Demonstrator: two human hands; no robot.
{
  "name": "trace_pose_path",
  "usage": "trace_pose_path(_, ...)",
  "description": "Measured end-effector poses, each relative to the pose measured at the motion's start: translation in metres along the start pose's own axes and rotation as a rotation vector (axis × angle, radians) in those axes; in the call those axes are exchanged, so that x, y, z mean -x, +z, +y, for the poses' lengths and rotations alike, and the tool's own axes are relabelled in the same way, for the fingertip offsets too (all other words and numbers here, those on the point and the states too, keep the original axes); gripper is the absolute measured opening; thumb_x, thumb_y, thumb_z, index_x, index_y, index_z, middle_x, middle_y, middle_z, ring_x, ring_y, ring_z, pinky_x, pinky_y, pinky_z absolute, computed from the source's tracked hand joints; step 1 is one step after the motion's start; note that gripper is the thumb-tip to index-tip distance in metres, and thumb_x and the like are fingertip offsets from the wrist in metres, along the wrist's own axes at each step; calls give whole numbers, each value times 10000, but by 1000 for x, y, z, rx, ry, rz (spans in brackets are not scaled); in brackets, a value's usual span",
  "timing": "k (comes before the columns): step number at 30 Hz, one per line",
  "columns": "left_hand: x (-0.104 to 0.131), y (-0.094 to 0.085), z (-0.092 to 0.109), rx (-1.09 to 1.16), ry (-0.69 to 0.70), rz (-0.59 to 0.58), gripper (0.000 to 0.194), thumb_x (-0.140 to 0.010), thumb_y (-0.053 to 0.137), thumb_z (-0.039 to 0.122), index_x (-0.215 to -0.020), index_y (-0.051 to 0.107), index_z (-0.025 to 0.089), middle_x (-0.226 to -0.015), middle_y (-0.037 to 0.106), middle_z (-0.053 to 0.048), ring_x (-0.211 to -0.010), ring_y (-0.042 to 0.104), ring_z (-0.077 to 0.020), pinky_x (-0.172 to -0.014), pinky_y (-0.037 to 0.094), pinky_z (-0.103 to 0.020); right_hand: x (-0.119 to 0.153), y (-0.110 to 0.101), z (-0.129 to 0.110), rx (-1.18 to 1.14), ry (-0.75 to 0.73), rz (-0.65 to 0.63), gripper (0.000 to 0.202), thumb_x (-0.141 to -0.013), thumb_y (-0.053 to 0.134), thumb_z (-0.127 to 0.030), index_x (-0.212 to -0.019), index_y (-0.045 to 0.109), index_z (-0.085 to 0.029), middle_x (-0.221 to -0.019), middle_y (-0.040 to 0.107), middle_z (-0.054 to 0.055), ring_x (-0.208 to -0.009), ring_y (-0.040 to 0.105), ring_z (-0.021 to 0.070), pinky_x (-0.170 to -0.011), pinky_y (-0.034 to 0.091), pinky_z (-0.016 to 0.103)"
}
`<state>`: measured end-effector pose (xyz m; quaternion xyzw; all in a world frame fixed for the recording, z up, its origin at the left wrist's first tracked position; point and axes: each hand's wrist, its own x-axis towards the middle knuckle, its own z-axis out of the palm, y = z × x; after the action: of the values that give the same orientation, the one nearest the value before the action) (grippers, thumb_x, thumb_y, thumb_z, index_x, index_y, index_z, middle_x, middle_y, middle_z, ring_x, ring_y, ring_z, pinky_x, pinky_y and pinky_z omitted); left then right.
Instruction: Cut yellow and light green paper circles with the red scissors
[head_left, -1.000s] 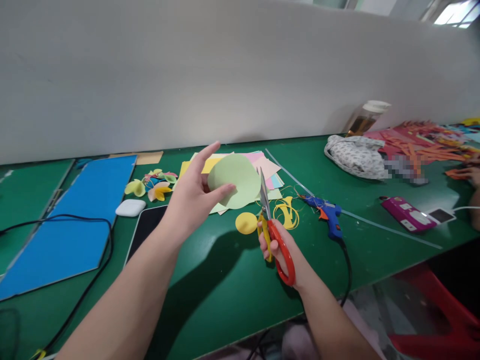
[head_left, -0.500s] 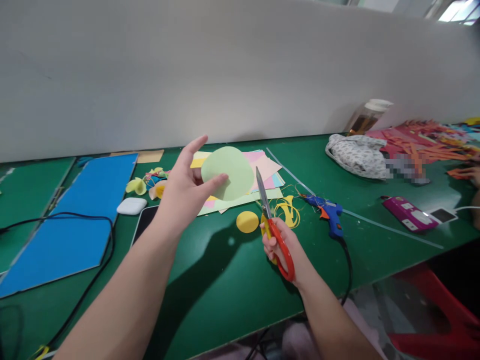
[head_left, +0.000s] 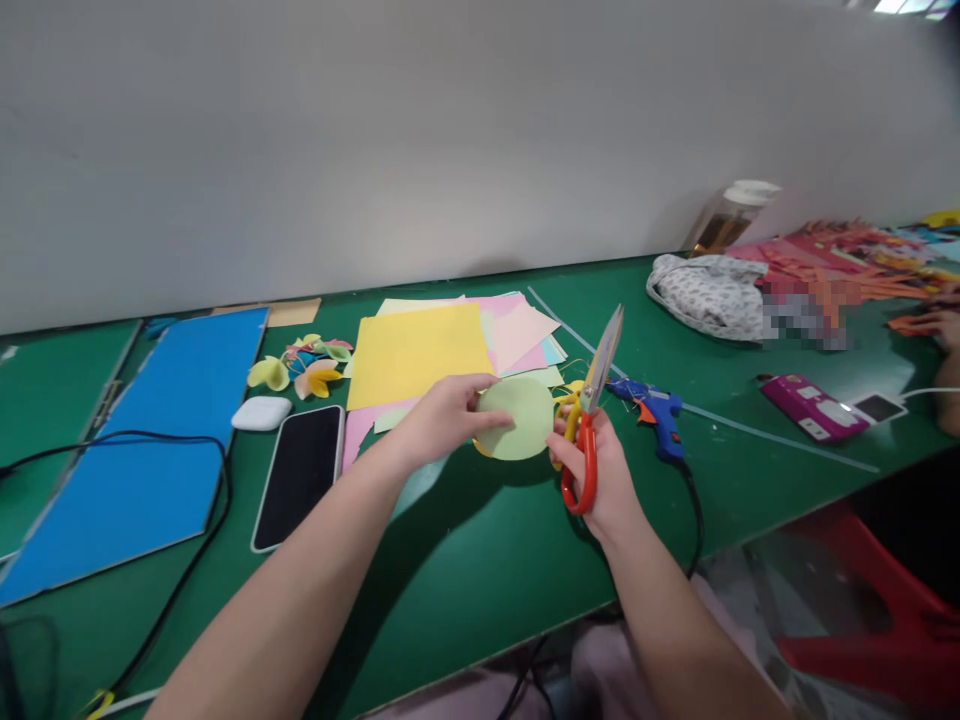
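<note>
My left hand point(head_left: 457, 415) pinches a pale green paper circle point(head_left: 521, 425) by its left edge, thumb on top. A thin yellow edge shows under the circle's lower left; whether that paper is held or lies on the table I cannot tell. In my right hand point(head_left: 604, 465) are scissors point(head_left: 589, 410) with red and yellow handles, their blades together and pointing up and away. My right thumb is beside the green circle's right edge, and whether it touches is unclear. Behind the hands lies a stack of coloured paper, with a yellow sheet point(head_left: 420, 350) on top.
A blue glue gun point(head_left: 660, 415) lies right of the scissors, beside yellow paper scraps. On the left are a phone point(head_left: 300, 470), a white case point(head_left: 261, 413), paper petals point(head_left: 315, 375) and a blue board point(head_left: 150, 430). Farther right are a purple box point(head_left: 814, 407) and another person's hand point(head_left: 937, 325).
My left hand has brought the green circle right and down, over where the yellow circle lay. The scissors have swung to point up and right. The yellow sheet and phone are now uncovered.
</note>
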<state>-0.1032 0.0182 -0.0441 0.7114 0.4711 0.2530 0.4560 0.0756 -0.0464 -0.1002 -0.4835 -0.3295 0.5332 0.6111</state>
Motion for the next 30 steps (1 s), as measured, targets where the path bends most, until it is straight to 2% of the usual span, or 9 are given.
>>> trace_pose_path(3, -1, 7, -3, -38, 4, -55, 297, -788, 652, 455, -877, 694, 175, -755, 680, -30, -679, 627, -180, -579, 487, -269, -1, 1, -2, 38, -13, 45, 486, -545, 856, -218, -905, 531, -250, -698, 579, -74, -570, 506, 102, -545, 415, 234)
trace_pose_path(6, -3, 6, -13, -152, -9, -38, 390, -861, 554, 488, -1105, 659, 202, -893, 728, -77, -792, 666, -234, -707, 523, -350, -6, -4, -6, 69, -42, 117, 519, -514, 864, -219, -895, 512, -240, -632, 556, -90, -511, 445, 85, -518, 367, 227)
trace_pose_path(8, -6, 5, -21, -285, -20, -3, 372, -877, 543, 418, -1191, 627, 237, -1022, 728, -100, -956, 649, -284, -861, 485, -428, -11, -10, -10, 81, -63, 172, 545, -510, 865, -241, -924, 510, -242, -626, 539, -94, -508, 441, 89, -508, 349, 230)
trace_pose_path(10, -9, 7, -28, -412, -25, -12, 377, -797, 643, 317, -1162, 652, 227, -1094, 703, -124, -1074, 602, -337, -941, 438, -466, -15, -16, -13, 84, -77, 218, 561, -508, 866, -273, -940, 509, -243, -641, 528, -91, -505, 438, 93, -491, 339, 236)
trace_pose_path(12, -11, 12, -33, -501, -31, -31, 457, -750, 678, 265, -1203, 642, 217, -1123, 675, -137, -1105, 581, -352, -953, 429, -459, -18, -19, -15, 82, -86, 248, 567, -500, 869, -299, -931, 505, -242, -661, 534, -85, -503, 437, 93, -485, 346, 242)
trace_pose_path(16, -11, 21, -36, -573, -41, -74, 575, -765, 657, 269, -1330, 560, 223, -1127, 639, -141, -1069, 590, -335, -887, 456, -417, -19, -19, -18, 80, -99, 259, 570, -493, 875, -299, -920, 503, -239, -682, 565, -75, -517, 454, 94, -509, 375, 249)
trace_pose_path(20, -12, 20, -39, -528, -74, -109, 640, -765, 654, 282, -1384, 496, 237, -1015, 648, -108, -914, 634, -284, -759, 474, -352, -18, -18, -20, 85, -109, 256, 554, -508, 871, -283, -924, 508, -240, -671, 566, -77, -516, 452, 95, -511, 368, 249)
trace_pose_path(24, -16, 19, -43, -418, -96, -105, 683, -710, 694, 283, -1364, 502, 244, -868, 622, -40, -793, 611, -239, -683, 453, -322, -19, -20, -19, 92, -121, 251, 542, -511, 868, -279, -912, 504, -243, -658, 567, -81, -522, 464, 100, -514, 377, 249)
trace_pose_path(30, -15, 15, -34, -127, -105, -58, 666, -676, 716, 248, -1321, 556, 202, -776, 579, 12, -694, 578, -167, -703, 474, -309, -20, -21, -19, 85, -115, 255, 547, -506, 864, -306, -901, 489, -246, -627, 532, -96, -513, 460, 95, -489, 363, 233)
